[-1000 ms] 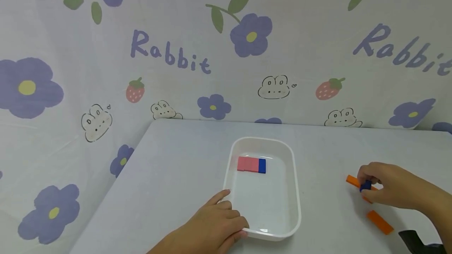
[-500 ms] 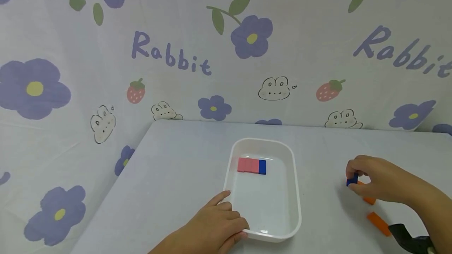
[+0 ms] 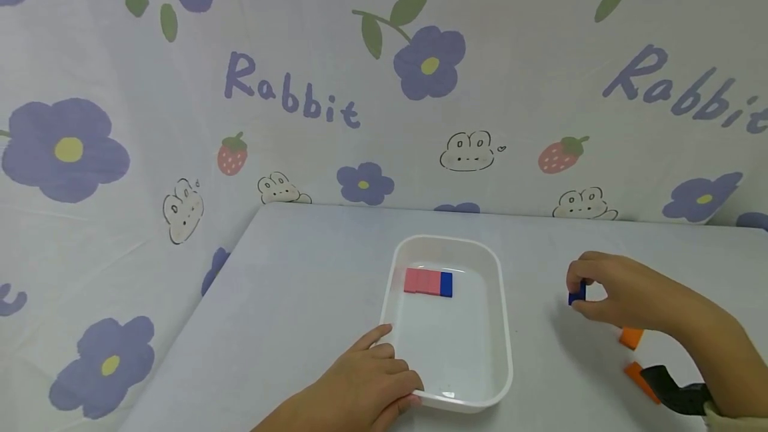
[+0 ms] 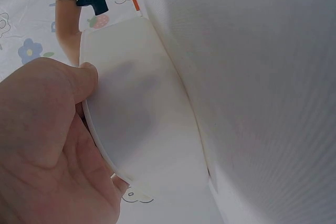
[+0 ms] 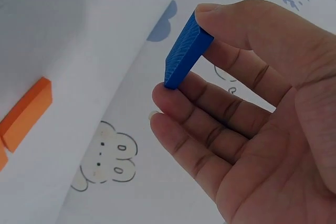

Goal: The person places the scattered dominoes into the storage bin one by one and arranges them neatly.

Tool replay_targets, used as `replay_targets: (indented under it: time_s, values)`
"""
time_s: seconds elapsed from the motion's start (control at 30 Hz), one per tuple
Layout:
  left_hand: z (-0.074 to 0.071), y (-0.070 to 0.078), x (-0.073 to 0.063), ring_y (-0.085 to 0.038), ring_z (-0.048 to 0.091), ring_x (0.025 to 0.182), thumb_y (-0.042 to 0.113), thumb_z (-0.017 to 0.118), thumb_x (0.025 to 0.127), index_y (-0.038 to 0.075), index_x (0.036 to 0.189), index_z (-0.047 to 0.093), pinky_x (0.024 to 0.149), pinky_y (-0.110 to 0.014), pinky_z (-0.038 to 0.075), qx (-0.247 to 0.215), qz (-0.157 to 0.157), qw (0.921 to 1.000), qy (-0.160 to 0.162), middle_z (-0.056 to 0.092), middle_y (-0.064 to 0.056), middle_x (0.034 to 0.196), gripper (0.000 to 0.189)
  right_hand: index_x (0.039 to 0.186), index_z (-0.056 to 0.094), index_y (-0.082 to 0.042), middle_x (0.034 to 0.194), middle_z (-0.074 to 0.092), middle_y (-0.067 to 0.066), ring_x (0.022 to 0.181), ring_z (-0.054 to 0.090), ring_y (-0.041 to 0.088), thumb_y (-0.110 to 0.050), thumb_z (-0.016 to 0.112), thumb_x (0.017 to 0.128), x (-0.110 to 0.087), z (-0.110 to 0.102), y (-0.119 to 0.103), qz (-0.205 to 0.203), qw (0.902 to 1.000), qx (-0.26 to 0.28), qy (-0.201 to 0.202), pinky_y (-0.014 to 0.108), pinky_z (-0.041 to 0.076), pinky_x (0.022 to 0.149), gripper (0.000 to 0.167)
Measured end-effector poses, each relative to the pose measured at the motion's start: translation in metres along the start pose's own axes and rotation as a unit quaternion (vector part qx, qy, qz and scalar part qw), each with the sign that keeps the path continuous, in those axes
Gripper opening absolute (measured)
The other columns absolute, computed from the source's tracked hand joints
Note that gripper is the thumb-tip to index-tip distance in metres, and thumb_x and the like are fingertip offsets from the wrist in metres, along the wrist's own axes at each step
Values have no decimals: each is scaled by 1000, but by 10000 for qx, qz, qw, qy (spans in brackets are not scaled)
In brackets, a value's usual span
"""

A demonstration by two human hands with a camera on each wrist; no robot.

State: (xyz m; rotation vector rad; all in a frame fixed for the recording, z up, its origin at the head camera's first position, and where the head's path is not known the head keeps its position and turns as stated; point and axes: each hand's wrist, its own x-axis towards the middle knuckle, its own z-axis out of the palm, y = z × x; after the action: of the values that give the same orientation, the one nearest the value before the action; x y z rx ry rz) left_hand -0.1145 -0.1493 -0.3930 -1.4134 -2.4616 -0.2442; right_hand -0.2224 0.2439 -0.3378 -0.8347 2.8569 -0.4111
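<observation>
A small flat blue block (image 5: 189,51) is pinched between the thumb and fingers of my right hand (image 3: 624,289), raised over the table to the right of the tray. My left hand (image 3: 369,379) grips the near left corner of a white plastic tray (image 3: 505,325); in the left wrist view the thumb (image 4: 86,80) lies over its rim, fingers inside. Within the tray, near its far left, pink blocks (image 3: 422,281) lie in a row with another blue block (image 3: 447,285) at their right end.
Orange blocks (image 3: 631,337) lie on the white table (image 3: 312,272) below my right hand, one partly behind the black wrist strap mount (image 3: 672,392). A cloth printed with flowers and rabbits (image 3: 300,32) hangs behind the table.
My right hand has lifted the blue block from beside the orange blocks and moved left and away toward the far side. The left hand stays on the tray.
</observation>
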Motion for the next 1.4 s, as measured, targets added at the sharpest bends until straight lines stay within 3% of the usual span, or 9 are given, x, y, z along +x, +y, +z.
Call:
replay_targets:
  time_s: [0.1, 0.33, 0.9, 1.13, 1.4]
  values:
    - [0, 0, 0, -4, 46, 76, 31, 56, 102, 23, 97, 65, 110, -48, 37, -49, -33, 10000, -40, 60, 14, 81, 14, 92, 67, -19, 91, 57, -10, 85, 56, 15, -16, 83, 81, 4, -2, -6, -94, 9999, -52, 37, 41, 58, 79, 20]
    - [3, -1, -1, -4, 46, 73, 30, 62, 99, 22, 95, 66, 108, -48, 40, 146, 142, 9994, 282, 59, 14, 77, 10, 92, 67, -18, 91, 58, -9, 83, 56, 14, -16, 83, 82, 14, -3, -16, -207, 9998, 7, 37, 38, 58, 78, 19]
    - [2, 0, -1, -4, 47, 74, 30, 57, 102, 22, 96, 65, 110, -49, 38, -14, 51, 9999, 97, 59, 14, 78, 13, 89, 67, -22, 94, 60, -9, 85, 56, 13, -13, 82, 82, 38, 0, -39, -688, 9973, 64, 266, 30, 57, 74, 19]
    - [3, -1, -1, -4, 46, 73, 30, 59, 101, 22, 95, 64, 108, -49, 39, 66, 164, 9994, 302, 58, 14, 76, 12, 89, 66, -21, 93, 59, -9, 86, 56, 13, -11, 81, 82, 46, 3, -48, -872, 9955, 124, 343, 32, 57, 75, 19]
    - [3, -1, -2, -3, 47, 75, 30, 57, 102, 22, 96, 65, 110, -49, 37, -25, 85, 9999, 120, 59, 14, 78, 13, 89, 68, -19, 95, 62, -7, 88, 58, 16, -9, 81, 82, 56, 5, -61, -846, 9956, 173, 350, 39, 59, 79, 19]
